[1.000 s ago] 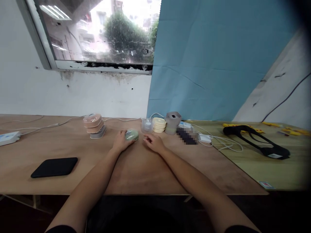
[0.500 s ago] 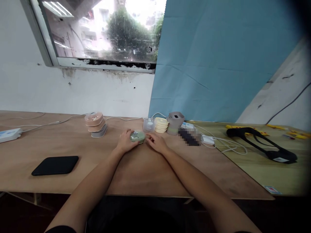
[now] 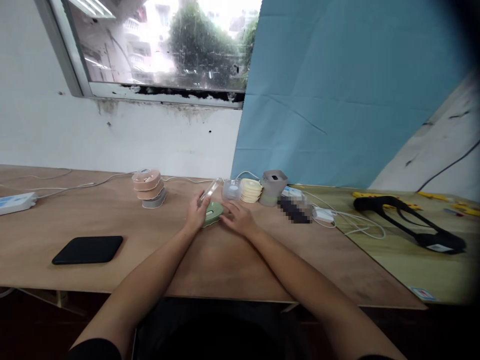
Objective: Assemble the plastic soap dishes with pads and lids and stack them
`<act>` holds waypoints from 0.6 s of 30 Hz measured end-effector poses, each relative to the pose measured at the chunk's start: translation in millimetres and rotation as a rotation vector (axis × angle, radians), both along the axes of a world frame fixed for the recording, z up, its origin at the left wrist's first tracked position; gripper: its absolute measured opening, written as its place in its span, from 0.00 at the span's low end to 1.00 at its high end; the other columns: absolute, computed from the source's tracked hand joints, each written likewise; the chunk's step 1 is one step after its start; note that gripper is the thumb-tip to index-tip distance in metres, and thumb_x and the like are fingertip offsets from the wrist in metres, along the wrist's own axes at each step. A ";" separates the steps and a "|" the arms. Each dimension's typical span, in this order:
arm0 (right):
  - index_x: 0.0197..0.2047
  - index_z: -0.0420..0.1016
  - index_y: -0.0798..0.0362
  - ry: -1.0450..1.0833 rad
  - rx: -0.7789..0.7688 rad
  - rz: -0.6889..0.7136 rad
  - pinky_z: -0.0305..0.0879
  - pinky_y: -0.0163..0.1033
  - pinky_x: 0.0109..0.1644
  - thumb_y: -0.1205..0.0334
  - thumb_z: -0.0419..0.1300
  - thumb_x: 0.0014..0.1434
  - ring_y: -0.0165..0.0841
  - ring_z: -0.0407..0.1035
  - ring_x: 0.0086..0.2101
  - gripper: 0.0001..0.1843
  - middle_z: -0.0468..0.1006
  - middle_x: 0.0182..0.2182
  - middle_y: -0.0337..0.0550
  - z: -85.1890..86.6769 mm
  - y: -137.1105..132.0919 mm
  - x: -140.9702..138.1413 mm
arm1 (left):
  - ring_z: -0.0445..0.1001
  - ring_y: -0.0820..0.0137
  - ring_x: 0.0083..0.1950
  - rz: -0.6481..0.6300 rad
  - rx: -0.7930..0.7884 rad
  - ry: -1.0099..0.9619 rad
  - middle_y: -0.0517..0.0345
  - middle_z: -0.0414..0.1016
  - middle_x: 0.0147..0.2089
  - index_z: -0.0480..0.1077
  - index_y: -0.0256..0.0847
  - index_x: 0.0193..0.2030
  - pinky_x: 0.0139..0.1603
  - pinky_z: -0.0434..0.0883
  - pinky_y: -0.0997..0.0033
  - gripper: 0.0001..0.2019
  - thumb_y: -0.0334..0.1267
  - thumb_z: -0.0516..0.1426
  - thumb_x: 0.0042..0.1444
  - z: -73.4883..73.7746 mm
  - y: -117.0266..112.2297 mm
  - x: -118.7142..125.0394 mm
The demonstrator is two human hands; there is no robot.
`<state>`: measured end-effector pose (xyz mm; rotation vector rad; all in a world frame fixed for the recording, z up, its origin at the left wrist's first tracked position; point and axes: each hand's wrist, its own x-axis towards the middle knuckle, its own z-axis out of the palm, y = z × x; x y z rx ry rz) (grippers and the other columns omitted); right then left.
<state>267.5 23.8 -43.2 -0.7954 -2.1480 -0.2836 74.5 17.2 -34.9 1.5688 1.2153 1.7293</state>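
A small round green case (image 3: 213,214) lies on the wooden table (image 3: 112,220) in front of me. Its clear lid (image 3: 210,190) stands raised, tilted up and back. My left hand (image 3: 196,213) grips the case's left side, fingers curled by the lid. Fingers of my right hand (image 3: 237,218) rest flat on the table and touch the green case's right edge.
Behind the hands stand a stack of round tan and grey cases (image 3: 148,187), a clear case (image 3: 231,189), a stack of yellow cases (image 3: 250,190) and a grey container (image 3: 273,187). A black pad (image 3: 88,249) lies left, a white power strip (image 3: 17,202) far left, white cables (image 3: 348,223) and a black strap (image 3: 408,222) right.
The green case's clear lid has swung up; it was closed flat before. My right hand has moved in from apart to touch the case.
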 end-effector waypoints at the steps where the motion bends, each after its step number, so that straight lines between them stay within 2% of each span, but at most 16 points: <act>1: 0.57 0.68 0.50 -0.018 0.034 0.033 0.68 0.43 0.50 0.52 0.59 0.59 0.38 0.70 0.47 0.24 0.75 0.49 0.50 0.8 -1.9 -6.8 | 0.74 0.60 0.49 -0.068 -0.022 -0.097 0.47 0.75 0.50 0.71 0.37 0.50 0.48 0.70 0.63 0.27 0.59 0.52 0.56 -1.4 -0.4 5.9; 4: 0.57 0.68 0.49 -0.029 0.094 0.065 0.67 0.44 0.53 0.50 0.58 0.59 0.39 0.67 0.51 0.24 0.72 0.52 0.50 2.6 -4.3 -25.6 | 0.77 0.64 0.38 -0.186 -0.105 -0.333 0.50 0.78 0.39 0.73 0.37 0.41 0.37 0.71 0.67 0.31 0.64 0.46 0.56 -5.1 -1.3 22.6; 7: 0.53 0.71 0.48 0.002 0.124 0.053 0.66 0.44 0.52 0.55 0.55 0.62 0.38 0.68 0.49 0.17 0.73 0.51 0.48 4.3 -1.1 -33.9 | 0.77 0.64 0.39 -0.246 -0.154 -0.442 0.51 0.79 0.38 0.73 0.39 0.42 0.36 0.72 0.67 0.32 0.65 0.42 0.57 -6.1 0.8 28.9; 9: 0.51 0.73 0.48 0.013 0.128 0.055 0.65 0.44 0.51 0.59 0.53 0.64 0.37 0.68 0.47 0.14 0.75 0.48 0.47 6.0 3.6 -31.7 | 0.77 0.62 0.43 -0.257 -0.166 -0.423 0.49 0.79 0.40 0.73 0.39 0.46 0.39 0.72 0.66 0.33 0.65 0.41 0.58 -5.6 3.3 25.3; 12: 0.48 0.74 0.50 0.079 0.129 -0.004 0.65 0.45 0.48 0.61 0.51 0.65 0.38 0.68 0.43 0.13 0.77 0.42 0.47 10.1 14.3 -19.6 | 0.75 0.61 0.47 -0.166 -0.121 -0.225 0.47 0.78 0.43 0.71 0.36 0.51 0.46 0.70 0.62 0.31 0.61 0.42 0.60 -4.7 4.9 13.4; 15: 0.48 0.74 0.52 0.176 0.110 -0.121 0.64 0.45 0.49 0.60 0.49 0.66 0.39 0.67 0.43 0.15 0.76 0.41 0.49 15.4 30.0 -1.7 | 0.72 0.61 0.51 -0.055 -0.011 0.149 0.48 0.77 0.48 0.69 0.37 0.54 0.54 0.66 0.60 0.25 0.55 0.49 0.60 -4.8 2.1 1.8; 18: 0.49 0.74 0.52 0.215 0.065 -0.237 0.62 0.46 0.52 0.59 0.48 0.66 0.40 0.65 0.45 0.17 0.75 0.42 0.50 20.8 49.7 16.4 | 0.71 0.60 0.52 0.020 0.051 0.489 0.49 0.75 0.50 0.70 0.39 0.52 0.56 0.64 0.59 0.21 0.49 0.55 0.58 -5.1 -1.4 -4.2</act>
